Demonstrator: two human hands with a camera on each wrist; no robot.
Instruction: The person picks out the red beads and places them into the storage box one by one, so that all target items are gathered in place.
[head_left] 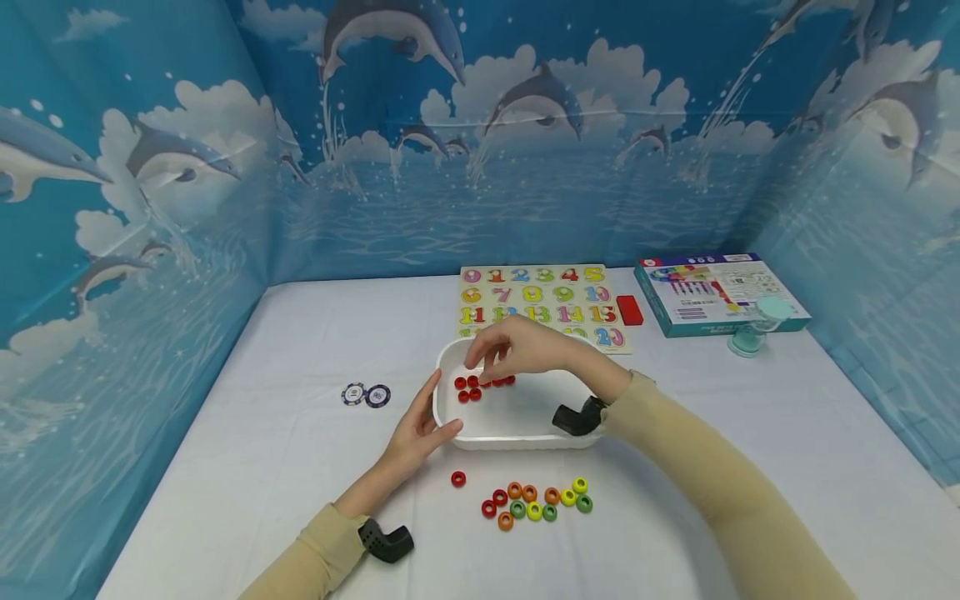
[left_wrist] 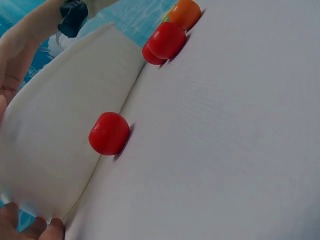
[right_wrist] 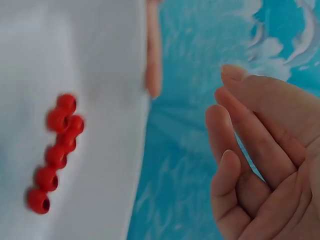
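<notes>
A white tray holds several red beads, some in a row and a few beside it. My left hand grips the tray's left side, its thumb at the near rim. Over the tray hovers my right hand, above the beads. In the right wrist view, this right hand has loosely bent fingers with nothing between them. One red bead lies alone on the table in front of the tray. To its right sit several red, orange, green and yellow beads.
A number puzzle board lies behind the tray, with a red block at its right. Farther right are a flat box and a small turquoise-capped clear object. Two poker chips lie left. Dolphin-print curtains surround the table.
</notes>
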